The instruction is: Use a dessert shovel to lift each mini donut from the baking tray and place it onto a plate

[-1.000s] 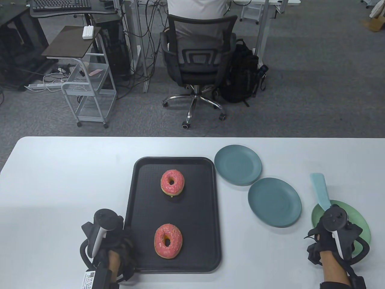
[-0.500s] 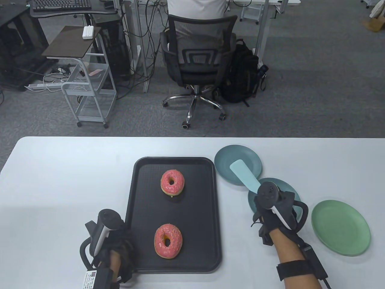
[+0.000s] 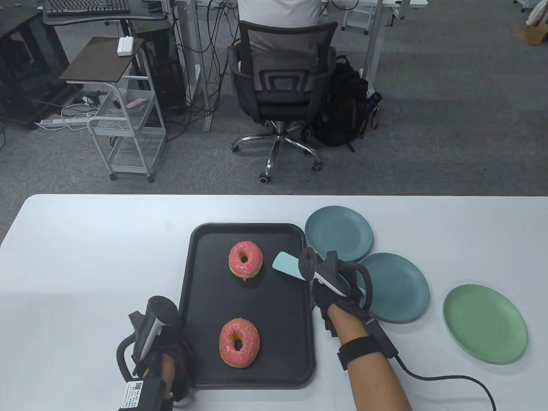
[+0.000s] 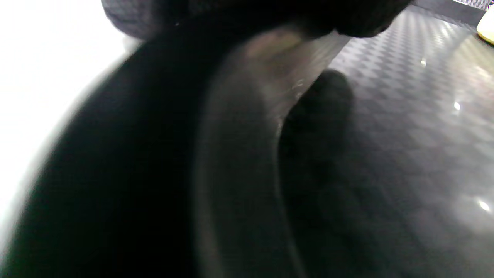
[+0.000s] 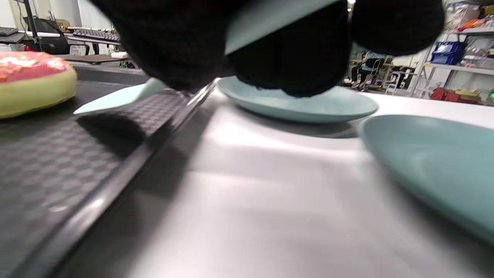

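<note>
**Shovel blade hanging over the tray's right side, both donuts on the tray**

The right hand [image 3: 332, 284] is gripping the pale blue dessert shovel [image 3: 287, 264] by its handle, gloved fingers [image 5: 285, 58] curled round it in the right wrist view. The blade is pointing left, just above the floor of the black baking tray [image 3: 201, 299], near the far pink-frosted donut [image 3: 245, 258] but not touching it. From the right wrist view the blade tip [image 5: 115, 98] is sitting low over the patterned tray floor with the donut's yellow side [image 5: 34, 90] a little way off.

The near donut [image 3: 239, 342] is lying towards the tray's front end, well apart from the shovel.

The left hand [image 3: 165, 364] is resting at the tray's front left corner. In the left wrist view a dark gloved finger [image 4: 316, 112] is lying on the tray inside the rim; the view is too blurred to tell whether the fingers are gripping the rim.

Three plates are sitting to the right of the tray on the white table [image 3: 85, 257]: a far teal plate [image 3: 338, 233], a second teal plate [image 3: 398, 289] beside the right wrist, and a green plate [image 3: 484, 323] furthest right.
</note>
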`<action>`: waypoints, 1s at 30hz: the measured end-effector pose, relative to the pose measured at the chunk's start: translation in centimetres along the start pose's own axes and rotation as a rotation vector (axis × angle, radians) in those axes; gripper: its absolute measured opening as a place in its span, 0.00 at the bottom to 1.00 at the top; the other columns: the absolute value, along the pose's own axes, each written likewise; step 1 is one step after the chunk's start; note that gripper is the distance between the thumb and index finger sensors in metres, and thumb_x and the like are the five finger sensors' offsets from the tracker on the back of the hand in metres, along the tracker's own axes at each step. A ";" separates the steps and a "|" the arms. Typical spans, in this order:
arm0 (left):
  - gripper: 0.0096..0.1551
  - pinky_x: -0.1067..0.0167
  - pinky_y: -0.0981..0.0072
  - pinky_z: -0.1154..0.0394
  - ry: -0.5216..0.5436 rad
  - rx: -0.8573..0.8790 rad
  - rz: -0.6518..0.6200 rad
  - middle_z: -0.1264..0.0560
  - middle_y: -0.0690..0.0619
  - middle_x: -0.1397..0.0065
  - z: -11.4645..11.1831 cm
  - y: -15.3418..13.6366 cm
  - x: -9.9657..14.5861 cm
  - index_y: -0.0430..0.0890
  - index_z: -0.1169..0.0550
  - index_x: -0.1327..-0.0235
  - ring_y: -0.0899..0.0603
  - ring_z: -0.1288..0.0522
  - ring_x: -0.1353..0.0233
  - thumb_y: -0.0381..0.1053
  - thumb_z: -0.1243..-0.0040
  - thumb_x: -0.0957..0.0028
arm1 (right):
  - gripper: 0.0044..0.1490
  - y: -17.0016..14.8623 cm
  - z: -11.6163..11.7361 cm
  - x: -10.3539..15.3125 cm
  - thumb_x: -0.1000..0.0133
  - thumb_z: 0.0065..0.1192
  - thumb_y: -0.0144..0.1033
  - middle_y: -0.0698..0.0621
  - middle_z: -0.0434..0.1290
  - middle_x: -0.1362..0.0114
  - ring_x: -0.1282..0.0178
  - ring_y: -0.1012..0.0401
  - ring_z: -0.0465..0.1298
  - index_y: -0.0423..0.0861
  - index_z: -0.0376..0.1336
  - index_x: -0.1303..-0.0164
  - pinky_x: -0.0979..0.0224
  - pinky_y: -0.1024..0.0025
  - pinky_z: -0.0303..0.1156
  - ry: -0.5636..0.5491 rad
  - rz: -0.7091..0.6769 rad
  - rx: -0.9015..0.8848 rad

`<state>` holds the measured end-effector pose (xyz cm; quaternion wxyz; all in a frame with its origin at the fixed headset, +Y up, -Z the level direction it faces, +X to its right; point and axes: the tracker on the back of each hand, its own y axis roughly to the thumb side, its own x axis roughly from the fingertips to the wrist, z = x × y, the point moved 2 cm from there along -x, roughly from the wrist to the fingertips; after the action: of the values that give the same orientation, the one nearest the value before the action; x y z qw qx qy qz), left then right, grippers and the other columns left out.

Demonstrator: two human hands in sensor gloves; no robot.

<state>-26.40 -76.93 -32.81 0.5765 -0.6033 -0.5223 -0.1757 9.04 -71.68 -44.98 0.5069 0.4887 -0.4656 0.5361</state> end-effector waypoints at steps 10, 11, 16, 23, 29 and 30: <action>0.34 0.48 0.54 0.24 -0.011 0.004 0.006 0.27 0.55 0.43 -0.1 0.0 -0.1 0.56 0.34 0.34 0.47 0.22 0.50 0.56 0.39 0.56 | 0.38 4.4 0.6 -2.1 0.52 0.73 0.37 0.40 0.74 0.33 0.42 0.44 0.75 0.43 0.64 0.30 0.32 0.42 0.68 -0.023 -0.013 -0.063; 0.34 0.49 0.54 0.24 -0.006 0.003 0.006 0.26 0.55 0.44 -0.1 0.0 0.0 0.56 0.34 0.34 0.46 0.22 0.50 0.56 0.39 0.56 | 0.38 5.0 0.6 -2.2 0.52 0.73 0.37 0.40 0.74 0.33 0.42 0.44 0.75 0.44 0.63 0.30 0.31 0.42 0.67 -0.017 -0.019 -0.065; 0.34 0.48 0.54 0.24 0.001 -0.007 0.009 0.27 0.55 0.43 -0.1 0.1 -0.1 0.55 0.34 0.34 0.46 0.22 0.50 0.56 0.39 0.55 | 0.38 7.3 0.7 -2.5 0.52 0.73 0.37 0.41 0.74 0.33 0.41 0.44 0.75 0.45 0.63 0.29 0.31 0.42 0.67 -0.014 -0.049 -0.056; 0.34 0.47 0.53 0.24 0.004 -0.012 0.007 0.27 0.54 0.43 -0.2 0.1 -0.1 0.55 0.34 0.34 0.46 0.22 0.50 0.55 0.39 0.56 | 0.38 9.0 0.9 -2.9 0.52 0.73 0.38 0.41 0.74 0.33 0.42 0.44 0.75 0.45 0.64 0.30 0.31 0.43 0.68 -0.014 -0.077 -0.090; 0.34 0.47 0.53 0.24 0.007 -0.013 0.008 0.27 0.54 0.43 -0.2 0.2 -0.1 0.54 0.34 0.34 0.46 0.22 0.50 0.55 0.40 0.56 | 0.38 9.3 1.0 -3.2 0.52 0.73 0.38 0.41 0.74 0.33 0.41 0.44 0.75 0.45 0.64 0.30 0.31 0.43 0.67 -0.009 -0.065 -0.118; 0.34 0.47 0.53 0.24 0.008 -0.013 0.007 0.27 0.54 0.43 -0.2 0.2 -0.2 0.54 0.34 0.34 0.46 0.22 0.50 0.55 0.39 0.56 | 0.38 9.3 1.0 -3.3 0.52 0.73 0.38 0.41 0.74 0.33 0.42 0.44 0.75 0.45 0.64 0.30 0.31 0.43 0.67 0.000 -0.063 -0.124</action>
<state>-26.19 -77.16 -32.98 0.5753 -0.6082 -0.5167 -0.1791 -0.19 -73.48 -48.18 0.5529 0.4707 -0.4825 0.4899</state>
